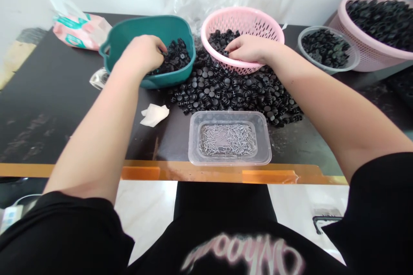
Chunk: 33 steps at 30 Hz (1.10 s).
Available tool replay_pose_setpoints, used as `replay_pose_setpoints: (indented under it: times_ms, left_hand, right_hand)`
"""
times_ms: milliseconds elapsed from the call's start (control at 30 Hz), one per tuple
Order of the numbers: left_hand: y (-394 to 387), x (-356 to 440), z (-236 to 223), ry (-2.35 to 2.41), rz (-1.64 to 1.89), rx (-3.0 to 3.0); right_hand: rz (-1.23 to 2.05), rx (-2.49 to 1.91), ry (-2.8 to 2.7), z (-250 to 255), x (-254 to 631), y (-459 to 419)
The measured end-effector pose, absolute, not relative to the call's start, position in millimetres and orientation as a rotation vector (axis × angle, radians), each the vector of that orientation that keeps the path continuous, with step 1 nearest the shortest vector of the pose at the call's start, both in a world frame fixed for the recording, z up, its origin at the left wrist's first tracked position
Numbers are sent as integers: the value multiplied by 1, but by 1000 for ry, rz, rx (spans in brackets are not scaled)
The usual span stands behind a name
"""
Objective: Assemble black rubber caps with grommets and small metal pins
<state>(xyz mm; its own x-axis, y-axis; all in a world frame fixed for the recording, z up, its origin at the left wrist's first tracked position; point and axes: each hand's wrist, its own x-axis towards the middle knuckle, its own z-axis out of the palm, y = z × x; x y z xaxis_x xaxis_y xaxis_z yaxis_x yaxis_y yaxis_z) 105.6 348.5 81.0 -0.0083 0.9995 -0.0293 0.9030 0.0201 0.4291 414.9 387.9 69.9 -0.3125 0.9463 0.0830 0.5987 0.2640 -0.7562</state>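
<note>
My left hand (145, 53) reaches over the teal basin (129, 28), its fingers closed at the small black plastic parts (177, 53) inside. A black piece seems to be at its fingertips. Inside the pink basket (258, 19), my right hand (247, 49) pinches at more black plastic parts (221, 41), with a dark piece showing between thumb and fingers. Between and in front of both containers spreads a pile of black round-capped plastic pieces (222, 92). Nearer to me, a clear plastic box (230, 161) holds many small thin metal springs or pins (238, 137).
On the right stand a clear tub (351, 58) and a larger pink basket (371, 56), both filled with black parts. A tissue pack (80, 30) lies at the back left. A crumpled white paper (155, 114) is left of the box. Orange tape (209, 174) lines the table's front edge.
</note>
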Motion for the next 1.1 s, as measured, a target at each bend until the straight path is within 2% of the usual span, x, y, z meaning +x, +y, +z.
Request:
replay_pose_setpoints:
  times_ms: [100, 200, 300, 333, 400, 567, 767, 967, 1100]
  left_hand:
    - [315, 125, 105, 1949, 578, 2085]
    - [265, 151, 125, 1725, 689, 2277]
    - [218, 180, 125, 1322, 513, 2396]
    - [206, 189, 120, 1075, 377, 2448]
    - [191, 204, 105, 882, 128, 2547]
    - [182, 224, 70, 935, -141, 2723]
    - [178, 227, 68, 919, -238, 2811]
    - [177, 222, 65, 999, -192, 2810]
    - [170, 212, 70, 1119, -30, 2757]
  right_hand:
    - [941, -1451, -2230, 72, 415, 388]
    - [927, -1466, -2278, 74, 414, 388]
    - [907, -1481, -2251, 73, 412, 386]
    - [907, -1494, -2238, 73, 412, 385]
    - [918, -1520, -2215, 75, 411, 383]
    - [974, -1498, -2062, 80, 409, 377]
    - [1016, -1394, -1643, 99, 399, 363]
    - [1428, -1216, -1361, 134, 399, 272]
    - [1941, -935, -1069, 122, 407, 198]
